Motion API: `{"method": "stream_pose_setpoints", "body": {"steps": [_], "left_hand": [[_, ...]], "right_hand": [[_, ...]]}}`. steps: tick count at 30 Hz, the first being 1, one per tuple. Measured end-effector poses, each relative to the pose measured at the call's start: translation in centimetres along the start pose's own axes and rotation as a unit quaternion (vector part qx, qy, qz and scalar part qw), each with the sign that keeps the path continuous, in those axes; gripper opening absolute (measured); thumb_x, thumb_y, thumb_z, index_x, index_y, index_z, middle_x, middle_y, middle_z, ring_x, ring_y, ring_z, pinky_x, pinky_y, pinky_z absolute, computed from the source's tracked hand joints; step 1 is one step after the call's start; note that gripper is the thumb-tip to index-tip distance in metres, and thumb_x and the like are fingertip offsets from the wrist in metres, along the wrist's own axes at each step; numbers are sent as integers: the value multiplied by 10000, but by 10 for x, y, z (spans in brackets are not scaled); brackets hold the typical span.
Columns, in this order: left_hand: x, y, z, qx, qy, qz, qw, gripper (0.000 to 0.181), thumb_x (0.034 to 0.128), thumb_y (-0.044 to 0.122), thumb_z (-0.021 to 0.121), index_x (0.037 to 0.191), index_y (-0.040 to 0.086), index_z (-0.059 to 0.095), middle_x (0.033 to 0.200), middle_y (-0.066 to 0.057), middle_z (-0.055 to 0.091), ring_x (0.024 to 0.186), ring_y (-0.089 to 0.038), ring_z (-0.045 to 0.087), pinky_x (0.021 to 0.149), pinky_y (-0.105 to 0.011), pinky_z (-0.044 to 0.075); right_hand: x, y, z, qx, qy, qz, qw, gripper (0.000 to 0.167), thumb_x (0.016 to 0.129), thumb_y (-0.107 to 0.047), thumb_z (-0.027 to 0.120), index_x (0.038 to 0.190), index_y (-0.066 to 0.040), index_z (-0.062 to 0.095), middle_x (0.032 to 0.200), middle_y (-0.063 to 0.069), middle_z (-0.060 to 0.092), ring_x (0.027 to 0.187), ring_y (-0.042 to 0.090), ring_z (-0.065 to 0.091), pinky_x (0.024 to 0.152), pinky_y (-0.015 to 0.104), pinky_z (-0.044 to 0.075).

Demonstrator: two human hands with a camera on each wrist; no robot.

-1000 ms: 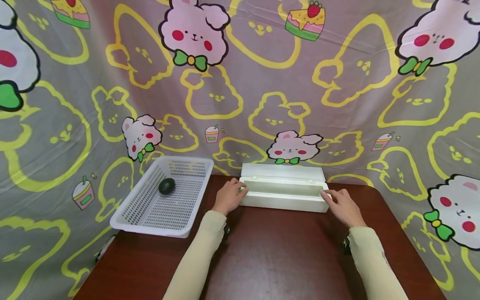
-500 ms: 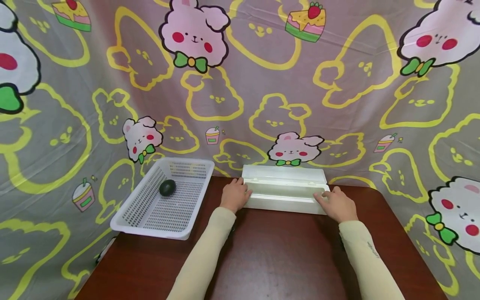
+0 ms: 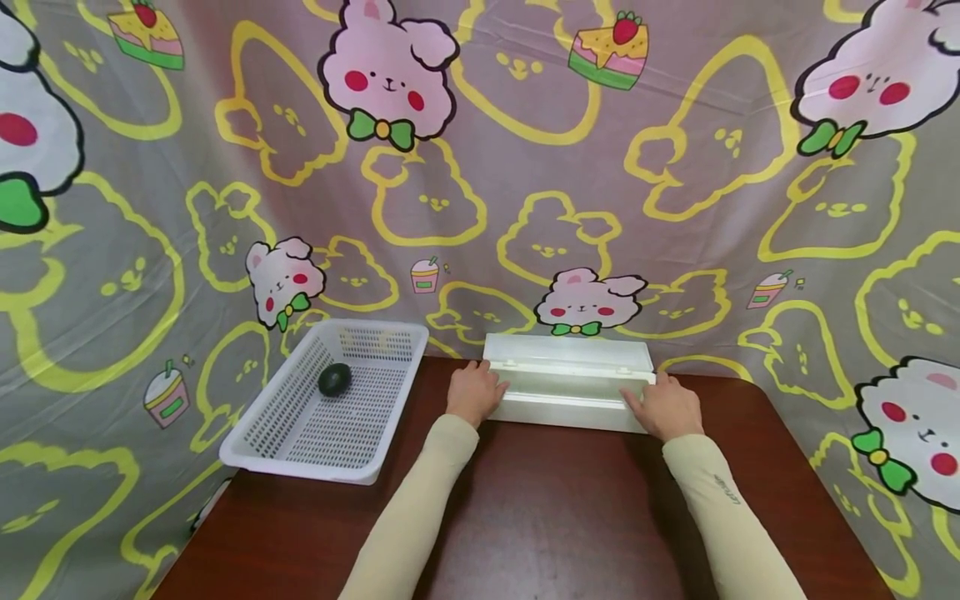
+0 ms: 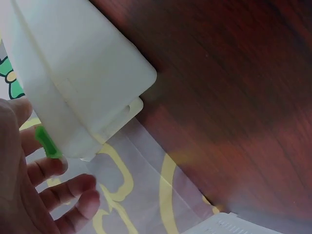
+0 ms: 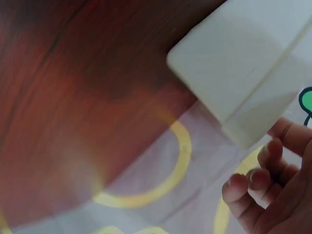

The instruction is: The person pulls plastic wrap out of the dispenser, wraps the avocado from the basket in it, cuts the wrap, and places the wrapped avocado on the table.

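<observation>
A long white box (image 3: pixel 570 415) stands near the table's back edge with its lid (image 3: pixel 570 352) tipped back toward the cloth. Its inside shows pale. My left hand (image 3: pixel 474 395) is at the box's left end, and my right hand (image 3: pixel 670 407) at the right end, its thumb reaching over the front rim. In the left wrist view, the relaxed fingers (image 4: pixel 46 170) lie beside the box's edge, and a small green piece (image 4: pixel 48 142) shows at one finger. In the right wrist view, one finger (image 5: pixel 290 134) meets the box's edge; the others curl loosely beside it.
A white perforated basket (image 3: pixel 300 475) stands to the left on the dark red-brown table (image 3: pixel 551 517). In it lies a dark green, rounded fruit or vegetable (image 3: pixel 334 380). A patterned cloth (image 3: pixel 480 200) hangs close behind the box and around the table.
Both hands have moved inward along the box, the right one leftward and the left one slightly rightward. The right thumb has shifted further over the rim. The basket has stayed in place.
</observation>
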State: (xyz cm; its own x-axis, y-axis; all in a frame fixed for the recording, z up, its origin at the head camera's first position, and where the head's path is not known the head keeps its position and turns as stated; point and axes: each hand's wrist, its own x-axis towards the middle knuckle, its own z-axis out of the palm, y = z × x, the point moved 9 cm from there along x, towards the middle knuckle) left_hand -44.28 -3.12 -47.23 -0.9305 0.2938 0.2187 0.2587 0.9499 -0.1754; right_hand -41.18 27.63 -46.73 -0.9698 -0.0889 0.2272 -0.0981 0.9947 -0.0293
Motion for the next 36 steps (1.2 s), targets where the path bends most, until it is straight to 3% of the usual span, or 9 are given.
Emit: {"method": "stream_pose_setpoints", "body": {"steps": [4,9,17,21,27,31,36], "left_hand": [[1,0,1,-39,-71,-104,9999,491,1074,550,438,1127,197,775,1228,-41,667,1145,-233,624,801,-431,584],[3,0,3,-144,-175,-268,9994,505,1073,554,439,1129,187,782,1241,-37,661,1189,-224,594,803,-428,586],[7,-1,8,-153,-166,-503,9985,487,1067,529,477,1062,167,804,1252,-34,647,1203,-210,562,828,-402,572],[6,-7,6,-616,-194,-809,9946,425,1045,472,554,1013,132,808,1219,-50,646,1171,-217,576,795,-428,588],[4,-16,7,-1517,-47,-1269,9802,319,1016,333,641,943,61,792,1142,-96,666,1020,-263,621,747,-464,601],[4,-16,10,-1875,80,-1318,9734,305,1018,286,649,973,13,779,1119,-140,665,966,-303,630,756,-487,593],[4,-14,13,-2052,242,-1294,9698,312,1029,280,644,979,1,775,1058,-155,658,949,-321,627,745,-501,586]], "right_hand": [[1,6,5,252,-232,302,9990,628,1039,-504,504,958,66,755,1210,371,610,1054,467,614,677,596,569],[-3,15,14,869,-390,649,9933,637,1033,-535,497,784,0,738,968,264,605,896,400,606,596,541,537],[-7,18,18,1792,-385,1054,9774,631,1022,-540,526,598,-82,616,925,235,599,817,327,552,509,373,407],[-4,18,17,2034,-259,1215,9712,602,991,-496,591,527,-119,518,738,135,507,703,274,494,470,335,350],[-3,20,19,2386,-196,1471,9597,497,946,-404,650,528,-172,516,616,24,465,637,230,465,467,319,339],[-3,22,20,2556,-204,1624,9528,455,939,-351,640,532,-175,535,570,-15,439,599,207,436,469,310,325],[-5,23,19,2658,-88,1704,9488,378,942,-318,646,609,-141,669,572,-21,493,605,208,456,477,314,334]]}}
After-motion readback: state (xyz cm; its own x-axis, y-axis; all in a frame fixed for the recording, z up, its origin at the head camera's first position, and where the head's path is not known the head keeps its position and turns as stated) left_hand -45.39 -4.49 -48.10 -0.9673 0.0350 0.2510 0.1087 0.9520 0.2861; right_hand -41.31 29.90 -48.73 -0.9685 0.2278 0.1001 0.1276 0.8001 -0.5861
